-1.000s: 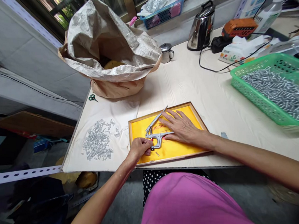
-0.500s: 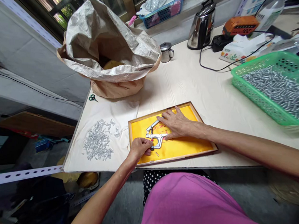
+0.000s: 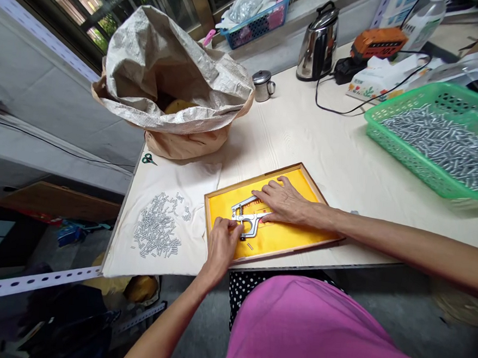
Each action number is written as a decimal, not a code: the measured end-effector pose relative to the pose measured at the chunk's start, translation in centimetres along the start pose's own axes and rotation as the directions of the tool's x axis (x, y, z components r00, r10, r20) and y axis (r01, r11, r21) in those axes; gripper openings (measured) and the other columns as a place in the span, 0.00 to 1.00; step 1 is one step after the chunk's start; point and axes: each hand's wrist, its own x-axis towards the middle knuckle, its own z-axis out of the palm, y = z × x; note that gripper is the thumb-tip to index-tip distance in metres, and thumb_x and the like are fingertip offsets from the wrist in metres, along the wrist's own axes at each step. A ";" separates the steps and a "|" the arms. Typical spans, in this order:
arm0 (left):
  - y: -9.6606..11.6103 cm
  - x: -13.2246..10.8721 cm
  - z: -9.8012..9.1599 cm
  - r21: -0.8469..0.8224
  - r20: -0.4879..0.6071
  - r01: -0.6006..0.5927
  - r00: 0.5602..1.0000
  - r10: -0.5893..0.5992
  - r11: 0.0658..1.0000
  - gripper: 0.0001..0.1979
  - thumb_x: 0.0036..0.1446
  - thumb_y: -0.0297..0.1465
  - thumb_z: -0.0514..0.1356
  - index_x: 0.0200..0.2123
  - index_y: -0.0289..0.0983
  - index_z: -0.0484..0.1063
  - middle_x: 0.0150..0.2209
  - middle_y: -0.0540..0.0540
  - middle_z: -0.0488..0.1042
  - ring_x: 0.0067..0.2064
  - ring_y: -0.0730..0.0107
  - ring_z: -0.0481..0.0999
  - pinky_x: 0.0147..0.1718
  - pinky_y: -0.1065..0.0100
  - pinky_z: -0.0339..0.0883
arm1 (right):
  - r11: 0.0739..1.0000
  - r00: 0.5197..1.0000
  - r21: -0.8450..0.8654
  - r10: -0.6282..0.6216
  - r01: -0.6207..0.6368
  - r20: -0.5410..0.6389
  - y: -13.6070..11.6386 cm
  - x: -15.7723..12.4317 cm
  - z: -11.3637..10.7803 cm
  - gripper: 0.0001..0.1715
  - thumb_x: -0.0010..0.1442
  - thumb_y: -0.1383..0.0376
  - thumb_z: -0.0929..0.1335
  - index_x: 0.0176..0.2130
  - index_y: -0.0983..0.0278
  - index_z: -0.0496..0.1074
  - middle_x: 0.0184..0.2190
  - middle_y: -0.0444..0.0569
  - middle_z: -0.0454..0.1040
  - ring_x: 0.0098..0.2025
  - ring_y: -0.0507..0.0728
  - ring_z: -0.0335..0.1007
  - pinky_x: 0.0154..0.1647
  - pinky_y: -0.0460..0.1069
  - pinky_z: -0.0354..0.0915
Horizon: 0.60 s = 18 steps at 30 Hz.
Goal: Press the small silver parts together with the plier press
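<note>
Silver snap-fastener pliers (image 3: 251, 218) lie on the yellow lining of a shallow wooden-edged tray (image 3: 299, 251), jaw toward the left. My right hand (image 3: 282, 201) is wrapped over the handles, fingers on the upper one and thumb near the lower one. My left hand (image 3: 223, 240) is at the jaw end with thumb and index finger pinched together; whatever is between them is hidden. A small metal pin (image 3: 249, 246) rests on the lining below the jaw. Left of the tray, a heap of small metal pins (image 3: 157, 228) is spread on a white cloth (image 3: 200, 179).
An open woven sack (image 3: 188, 137) stands behind the cloth, with small scissors (image 3: 149, 159) beside it. At the right, a green basket (image 3: 412, 164) holds many metal pieces. A lidded steel mug (image 3: 263, 86), kettle (image 3: 318, 42) and black cable (image 3: 337, 110) are at the back.
My left hand has moved up along the jaw, its fingers now covering more of it; the red bit seen there earlier is hidden. My right hand stays on the handles.
</note>
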 end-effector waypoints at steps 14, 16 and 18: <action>4.8 3.6 1.7 0.522 0.283 -0.475 0.880 0.382 0.708 0.32 0.56 0.35 0.64 0.62 0.32 0.59 0.52 0.36 0.72 0.52 0.51 0.69 0.51 0.55 0.65 | 0.987 0.996 -0.136 0.087 -0.085 0.010 -0.9 -1.5 -0.4 0.31 0.58 0.58 0.72 0.55 0.72 0.67 0.48 0.61 0.73 0.47 0.65 0.65 0.45 0.55 0.57; 5.4 3.1 1.5 0.553 0.294 -0.473 0.881 0.371 0.686 0.26 0.60 0.37 0.62 0.58 0.34 0.63 0.51 0.37 0.73 0.52 0.51 0.69 0.50 0.56 0.65 | 0.986 0.997 -0.144 0.083 -0.082 0.002 -1.0 -1.7 -0.3 0.20 0.63 0.63 0.68 0.52 0.71 0.69 0.44 0.59 0.74 0.45 0.63 0.66 0.42 0.54 0.57; 5.8 2.7 1.4 0.561 0.300 -0.468 0.883 0.360 0.682 0.19 0.63 0.37 0.60 0.54 0.35 0.67 0.49 0.37 0.74 0.52 0.52 0.70 0.49 0.57 0.65 | 0.989 0.998 -0.139 0.056 -0.056 -0.002 -1.1 -1.7 -0.2 0.12 0.67 0.67 0.64 0.47 0.69 0.72 0.40 0.56 0.75 0.43 0.61 0.67 0.40 0.53 0.57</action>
